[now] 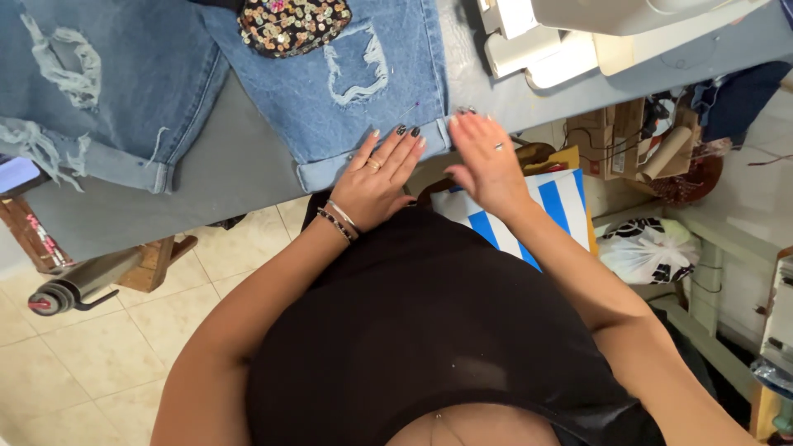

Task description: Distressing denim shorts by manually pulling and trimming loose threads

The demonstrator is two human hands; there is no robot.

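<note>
A pair of ripped blue denim shorts (330, 91) lies spread on a grey table (231, 165), its cuffed leg hems towards me. A sequinned patch (293, 25) sits on the right leg near the top. My left hand (376, 177) rests flat on the cuffed hem of the right leg, fingers spread, with a ring and beaded bracelets on the wrist. My right hand (486, 161) is flat and open at the hem's right corner by the table edge, fingertips touching the denim. Neither hand grips anything.
A white sewing machine (578, 33) stands at the table's far right. A blue and white striped bag (553, 206) and a white plastic bag (648, 252) sit below the table edge. Cardboard boxes (619, 140) are at right, a dark roll (70, 289) at left over tiled floor.
</note>
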